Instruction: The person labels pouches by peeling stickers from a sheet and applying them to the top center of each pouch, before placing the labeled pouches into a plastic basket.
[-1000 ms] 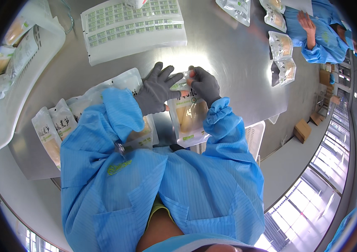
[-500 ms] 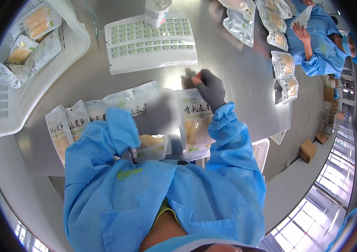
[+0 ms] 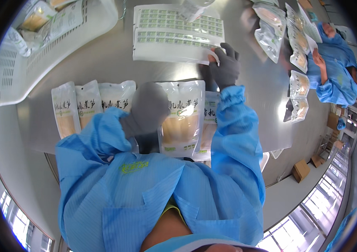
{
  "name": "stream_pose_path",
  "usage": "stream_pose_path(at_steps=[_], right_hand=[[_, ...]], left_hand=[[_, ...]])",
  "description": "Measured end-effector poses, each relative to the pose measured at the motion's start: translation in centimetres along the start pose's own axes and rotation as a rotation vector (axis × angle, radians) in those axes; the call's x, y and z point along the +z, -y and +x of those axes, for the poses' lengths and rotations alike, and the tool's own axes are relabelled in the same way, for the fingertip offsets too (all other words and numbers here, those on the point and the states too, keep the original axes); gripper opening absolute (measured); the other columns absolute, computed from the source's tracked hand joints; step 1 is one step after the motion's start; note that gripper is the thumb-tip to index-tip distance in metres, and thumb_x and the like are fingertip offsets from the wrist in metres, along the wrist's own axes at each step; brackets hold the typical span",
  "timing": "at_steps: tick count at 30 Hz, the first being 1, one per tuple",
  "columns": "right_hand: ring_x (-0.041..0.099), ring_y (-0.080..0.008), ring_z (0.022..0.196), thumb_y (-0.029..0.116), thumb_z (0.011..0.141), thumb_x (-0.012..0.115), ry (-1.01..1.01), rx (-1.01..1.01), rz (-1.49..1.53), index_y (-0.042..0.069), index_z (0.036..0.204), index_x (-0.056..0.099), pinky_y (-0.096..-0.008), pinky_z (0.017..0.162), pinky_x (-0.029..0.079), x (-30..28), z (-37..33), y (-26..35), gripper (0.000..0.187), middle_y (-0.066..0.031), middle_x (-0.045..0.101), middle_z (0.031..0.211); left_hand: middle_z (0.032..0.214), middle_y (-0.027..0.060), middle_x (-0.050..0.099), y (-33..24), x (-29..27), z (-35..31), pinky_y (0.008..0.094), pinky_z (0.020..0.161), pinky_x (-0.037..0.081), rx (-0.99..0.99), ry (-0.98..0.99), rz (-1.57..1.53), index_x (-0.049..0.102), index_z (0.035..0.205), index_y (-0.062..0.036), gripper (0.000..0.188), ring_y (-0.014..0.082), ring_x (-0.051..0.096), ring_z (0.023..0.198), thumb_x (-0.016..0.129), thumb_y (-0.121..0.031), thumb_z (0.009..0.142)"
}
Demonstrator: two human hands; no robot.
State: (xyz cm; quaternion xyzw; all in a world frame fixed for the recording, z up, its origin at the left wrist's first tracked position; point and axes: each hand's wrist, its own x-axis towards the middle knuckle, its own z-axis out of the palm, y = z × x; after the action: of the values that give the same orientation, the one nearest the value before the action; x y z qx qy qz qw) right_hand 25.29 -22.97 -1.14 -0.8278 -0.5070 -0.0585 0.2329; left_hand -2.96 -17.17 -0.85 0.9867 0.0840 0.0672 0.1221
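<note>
My left hand (image 3: 148, 110), in a grey glove and smeared by blur, is against the left edge of a clear-and-white food pouch (image 3: 182, 126) with pale yellow contents. Its fingers cannot be made out. That pouch partly covers another pouch (image 3: 208, 126) on its right. My right hand (image 3: 225, 67), also gloved with bare fingertips, is at the lower right corner of a white sheet of small green labels (image 3: 166, 52). Thumb and forefinger appear to pinch the sheet's curled corner. Several similar pouches (image 3: 65, 111) stand in an overlapping row to the left.
A white perforated crate (image 3: 61, 63) with packed pouches stands at the far left. A clear container (image 3: 193, 10) rests on the label sheet. More pouches (image 3: 271, 31) lie at the far right, beside a co-worker in blue (image 3: 333, 63). The metal table's front edge (image 3: 40, 150) is near me.
My right hand has moved from above the right pouch to the label sheet's corner. The pouch by my left hand has shifted right, over its neighbour. The whole view has shifted too.
</note>
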Motion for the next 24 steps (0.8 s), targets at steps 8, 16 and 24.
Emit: stream_pose_path(at_steps=[8, 16, 24], right_hand=[[0.053, -0.0078, 0.061, 0.015, 0.088, 0.066, 0.543, 0.811, 1.226, 0.001, 0.092, 0.067, -0.0229, 0.056, 0.044, -3.5, -5.6, 8.8, 0.014, 0.0000, 0.058, 0.071], [0.062, -0.0165, 0.060, 0.020, 0.086, 0.064, 0.681, 0.603, 0.628, -0.001, 0.091, 0.069, -0.0322, 0.059, 0.048, -0.6, -7.4, 8.1, 0.022, -0.0092, 0.065, 0.068], [0.066, -0.0277, 0.065, 0.025, 0.084, 0.064, 0.706, 0.511, 0.425, 0.002, 0.090, 0.070, -0.0373, 0.063, 0.049, -0.5, -7.2, 8.7, 0.025, -0.0155, 0.067, 0.070]], left_hand=[[0.113, 0.0005, 0.061, 4.4, -0.4, 1.6, 0.0419, 0.090, 0.043, 0.276, 0.044, -0.046, 0.071, 0.107, -0.0169, 0.045, 0.0215, 0.057, 0.105, 0.075, -0.042, 0.070], [0.137, 0.0018, 0.050, 5.3, -3.7, 3.7, 0.0494, 0.099, 0.038, 0.140, 0.557, -0.104, 0.063, 0.126, -0.0306, 0.058, 0.0230, 0.045, 0.126, 0.070, -0.056, 0.074], [0.158, 0.0106, 0.022, 6.3, 0.7, 0.8, 0.0603, 0.118, 0.005, 0.269, 0.388, -0.230, 0.057, 0.132, -0.0331, 0.071, 0.0312, 0.015, 0.147, 0.074, -0.055, 0.067]])
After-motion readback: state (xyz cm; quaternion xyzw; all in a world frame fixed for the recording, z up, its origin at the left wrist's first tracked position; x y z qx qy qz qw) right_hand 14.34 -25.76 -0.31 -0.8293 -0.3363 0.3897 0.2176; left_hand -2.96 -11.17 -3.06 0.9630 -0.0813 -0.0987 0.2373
